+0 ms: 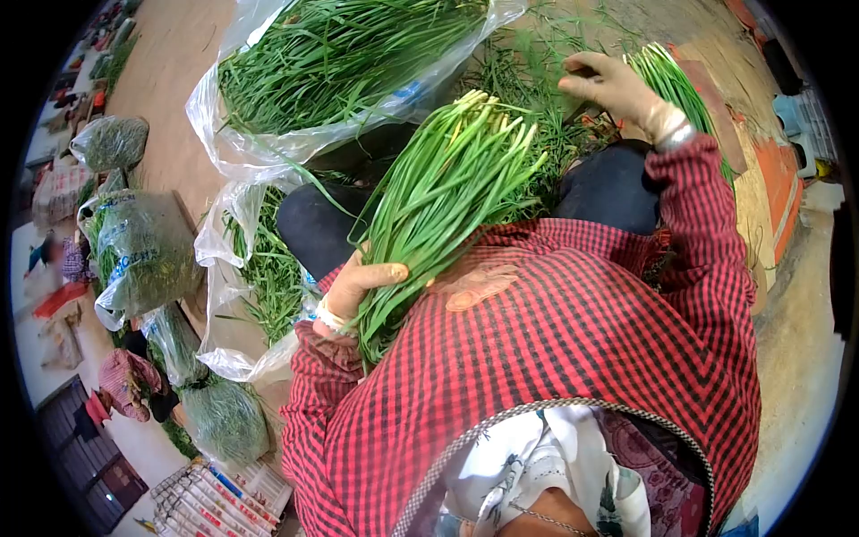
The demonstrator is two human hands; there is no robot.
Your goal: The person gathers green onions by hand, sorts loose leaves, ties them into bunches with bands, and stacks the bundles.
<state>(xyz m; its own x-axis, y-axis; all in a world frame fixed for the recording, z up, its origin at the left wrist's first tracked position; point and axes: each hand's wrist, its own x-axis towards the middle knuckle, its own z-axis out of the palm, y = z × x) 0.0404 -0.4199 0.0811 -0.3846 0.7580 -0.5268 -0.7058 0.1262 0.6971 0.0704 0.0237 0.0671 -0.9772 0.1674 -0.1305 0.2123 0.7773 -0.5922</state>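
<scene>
Clear plastic at the far left: a small tied bag (pixel 112 143) of greens, a bulkier printed bag (pixel 148 246) nearer, then a rounded bag (pixel 224 425) nearer still. Nearest on that side, a striped stack (pixel 210 501) (printed sheets or sacking, hard to tell which).

Moving right, a white-clear sack (pixel 215 242) gapes, loose greens (pixel 273 291) inside. Beyond it, on the far side, a large open sack (pixel 206 116) is heaped with long green leaves (pixel 340 58).

Left hand (pixel 362 279): closed round the leafy, near end of a green bunch (pixel 447 179), thumb laid across the top. The bunch slants over the lap, between left and centre — pale stem ends far, leaves trailing near, against the red-and-black checked garment (pixel 555 322). A dark-clad knee (pixel 313 224) sits to its left, another knee (pixel 608 188) to its right. Scattered cuttings (pixel 528 72) cover the ground past the bunch.

Right hand (pixel 622 89): raised on the far right of the lap, apart from the bunch, above the dark knee. Fingers loosely curled towards the thumb — cannot tell whether anything thin is pinched there. A pale band circles the wrist.

Just right of that hand, a second bunch (pixel 671 80) lies with pale ends far (partly behind the sleeve). Further right, orange material (pixel 777 192) and, farther off, a light blue container (pixel 789 116).
</scene>
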